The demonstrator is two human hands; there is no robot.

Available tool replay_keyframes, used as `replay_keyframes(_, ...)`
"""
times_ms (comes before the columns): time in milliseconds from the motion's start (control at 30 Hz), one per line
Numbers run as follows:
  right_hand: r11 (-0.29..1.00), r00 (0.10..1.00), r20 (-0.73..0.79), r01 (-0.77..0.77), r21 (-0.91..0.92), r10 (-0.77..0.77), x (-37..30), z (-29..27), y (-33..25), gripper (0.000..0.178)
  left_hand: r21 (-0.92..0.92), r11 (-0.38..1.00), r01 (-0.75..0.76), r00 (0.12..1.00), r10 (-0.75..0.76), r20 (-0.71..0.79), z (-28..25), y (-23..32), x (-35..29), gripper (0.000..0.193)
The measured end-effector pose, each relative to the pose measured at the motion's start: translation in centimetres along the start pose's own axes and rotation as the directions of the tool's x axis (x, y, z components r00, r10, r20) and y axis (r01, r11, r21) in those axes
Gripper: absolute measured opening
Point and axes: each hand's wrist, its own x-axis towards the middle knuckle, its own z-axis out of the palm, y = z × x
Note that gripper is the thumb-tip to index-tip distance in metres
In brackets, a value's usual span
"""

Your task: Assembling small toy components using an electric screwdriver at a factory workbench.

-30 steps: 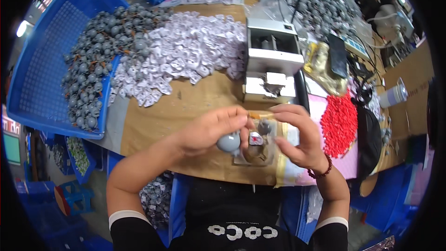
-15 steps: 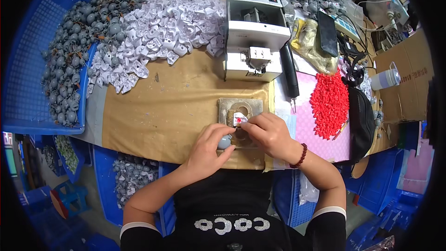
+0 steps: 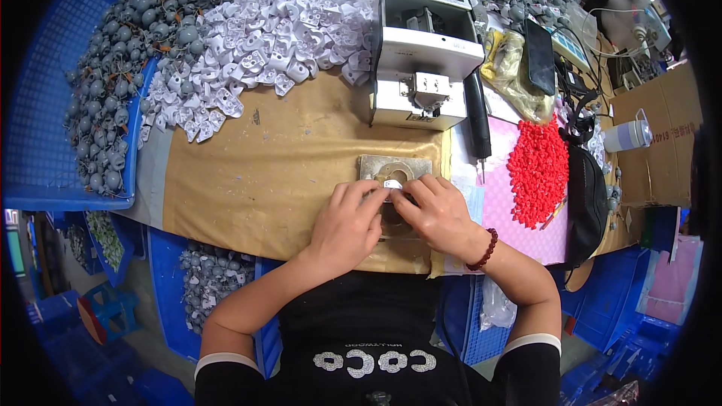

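both hands down on the fixture plate

lowered from where they hovered a second ago, the two hands now sit on the counter, fingertips pressed together over a small white part (image 3: 392, 183) that lies on the square metal plate (image 3: 368, 168). half a second ago the grey round piece showed under the left palm; now it is hidden, and i cannot tell whether it is under the fingers.

the white part sits at the middle of the plate, right where the two sets of fingertips meet. it lies just far of both hands, so each thumb and forefinger reach away from the body to touch it. the left hand (image 3: 347, 224) comes in from the near left, fingers curled and closed down toward the part; the right hand (image 3: 436, 214), with a dark bead bracelet (image 3: 483, 249) at the wrist, comes in from the near right and pinches at the same spot. neither is clearly nearer; both touch or nearly touch it. the part is too small to give a long axis.

beyond the plate, farther off, stands a grey-and-white benchtop machine (image 3: 421, 60). to the far left lies a heap of white plastic housings (image 3: 256, 37), and past it a pile of grey round pieces (image 3: 113, 83) spilling over a blue crate (image 3: 45, 143). to the right a mound of red caps (image 3: 538, 173) rests on a pink sheet (image 3: 498, 203).
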Motion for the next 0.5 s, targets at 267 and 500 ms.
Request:
replay_keyframes(267,0.999,1.0,0.018,-0.022,-0.036,0.022,-0.2,0.0,-0.6,0.027,0.462,0.853,-0.242,0.969,0.239,0.066,1.0,0.2,0.4,0.046)
replay_keyframes(500,0.982,0.988,0.08,-0.144,0.12,0.135,-0.7,-1.3,0.5,0.036,0.531,0.77,-0.354,0.933,0.327,0.148,0.8,0.3,0.6,0.044)
